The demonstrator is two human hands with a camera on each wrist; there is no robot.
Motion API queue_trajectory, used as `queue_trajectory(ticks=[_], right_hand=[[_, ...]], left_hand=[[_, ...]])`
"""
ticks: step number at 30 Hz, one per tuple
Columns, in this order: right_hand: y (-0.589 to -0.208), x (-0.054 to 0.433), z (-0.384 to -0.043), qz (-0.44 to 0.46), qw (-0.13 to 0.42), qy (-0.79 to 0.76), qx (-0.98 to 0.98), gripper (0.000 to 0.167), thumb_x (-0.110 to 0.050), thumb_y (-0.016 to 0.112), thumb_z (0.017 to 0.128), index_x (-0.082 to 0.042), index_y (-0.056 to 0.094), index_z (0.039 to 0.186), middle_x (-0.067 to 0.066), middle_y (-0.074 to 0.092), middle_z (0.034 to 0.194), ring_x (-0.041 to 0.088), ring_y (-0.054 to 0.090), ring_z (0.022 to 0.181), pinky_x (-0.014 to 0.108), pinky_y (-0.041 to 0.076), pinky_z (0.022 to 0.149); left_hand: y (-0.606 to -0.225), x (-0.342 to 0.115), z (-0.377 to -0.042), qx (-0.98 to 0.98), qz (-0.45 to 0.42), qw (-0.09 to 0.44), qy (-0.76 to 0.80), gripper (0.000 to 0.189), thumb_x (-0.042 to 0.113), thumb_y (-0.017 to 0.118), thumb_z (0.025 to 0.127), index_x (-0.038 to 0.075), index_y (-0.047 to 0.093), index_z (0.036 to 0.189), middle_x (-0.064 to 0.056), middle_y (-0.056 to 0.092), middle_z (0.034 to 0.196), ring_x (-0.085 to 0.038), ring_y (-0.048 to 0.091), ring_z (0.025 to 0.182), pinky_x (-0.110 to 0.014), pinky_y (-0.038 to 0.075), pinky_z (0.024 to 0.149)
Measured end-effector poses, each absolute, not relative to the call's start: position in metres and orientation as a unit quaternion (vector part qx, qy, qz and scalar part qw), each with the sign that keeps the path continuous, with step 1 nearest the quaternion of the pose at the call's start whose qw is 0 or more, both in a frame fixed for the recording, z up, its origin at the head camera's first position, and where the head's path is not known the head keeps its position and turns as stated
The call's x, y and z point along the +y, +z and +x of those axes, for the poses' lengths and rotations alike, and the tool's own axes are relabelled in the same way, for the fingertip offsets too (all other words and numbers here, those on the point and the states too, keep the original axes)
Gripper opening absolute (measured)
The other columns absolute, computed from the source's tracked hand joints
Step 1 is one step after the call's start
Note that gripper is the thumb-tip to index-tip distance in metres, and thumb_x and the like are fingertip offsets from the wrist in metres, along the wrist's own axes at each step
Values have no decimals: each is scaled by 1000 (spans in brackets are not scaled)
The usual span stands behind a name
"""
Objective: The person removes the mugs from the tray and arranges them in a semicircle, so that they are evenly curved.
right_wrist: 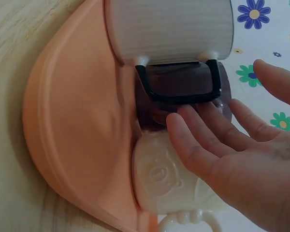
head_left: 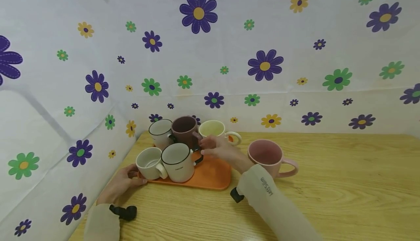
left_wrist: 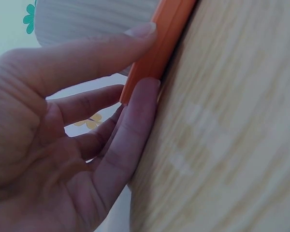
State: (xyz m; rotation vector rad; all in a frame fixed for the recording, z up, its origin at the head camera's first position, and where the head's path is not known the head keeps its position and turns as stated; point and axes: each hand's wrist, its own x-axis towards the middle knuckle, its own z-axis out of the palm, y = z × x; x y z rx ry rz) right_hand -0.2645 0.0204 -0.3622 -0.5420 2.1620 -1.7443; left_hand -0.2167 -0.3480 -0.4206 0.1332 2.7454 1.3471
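Observation:
An orange tray (head_left: 214, 173) bears several mugs. My left hand (head_left: 119, 183) grips its left end, thumb (left_wrist: 144, 31) on the rim and fingers around the edge. My right hand (head_left: 226, 152) reaches over the tray with fingers loosely extended. Its fingertips (right_wrist: 176, 123) are right at the black handle (right_wrist: 183, 99) of a white, black-rimmed mug (head_left: 178, 166). Left of that mug stands a small white mug (head_left: 149, 164). Behind are another black-rimmed white mug (head_left: 160, 133), a dark brown mug (head_left: 185, 133) and a cream mug (head_left: 211, 127) with raised decoration (right_wrist: 159, 171).
A pink mug (head_left: 267, 157) stands on the wooden table (head_left: 344, 182) right of the tray, its handle pointing right, close by my right wrist. White flower-patterned sheets (head_left: 229, 47) hang behind the table and along its left side.

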Motion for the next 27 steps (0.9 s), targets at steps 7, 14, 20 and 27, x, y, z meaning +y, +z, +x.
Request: queue_trajectory(ticks=[7, 14, 20, 27], right_hand=[[-371, 12, -269, -244, 134, -600, 750, 46, 6, 66, 91, 18, 51, 133, 31, 60, 130, 40, 58, 122, 40, 48, 100], [-372, 8, -268, -239, 125, -589, 762, 42, 4, 69, 90, 17, 57, 127, 28, 63, 126, 35, 60, 115, 39, 49, 99], [-377, 9, -264, -226, 139, -606, 750, 33, 4, 71, 89, 15, 59, 118, 20, 67, 107, 24, 61, 87, 38, 56, 75], [-385, 4, -258, -208, 160, -643, 720, 26, 6, 67, 93, 15, 55, 114, 16, 67, 98, 37, 69, 90, 49, 59, 74]], left_hand=[[-419, -346, -217, 890, 39, 46, 451, 62, 12, 80, 86, -10, 52, 136, -23, 63, 125, -35, 60, 113, -59, 34, 106], [-420, -349, -217, 891, 43, 47, 450, 63, 10, 79, 87, -12, 49, 138, -24, 63, 125, -36, 60, 114, -58, 37, 103], [-421, -349, -218, 897, 36, 45, 439, 64, 11, 80, 87, -11, 50, 139, -22, 63, 124, -35, 60, 114, -59, 36, 104], [-421, -349, -218, 892, 43, 46, 447, 63, 8, 79, 88, -13, 49, 139, -26, 62, 127, -38, 60, 116, -58, 38, 103]])
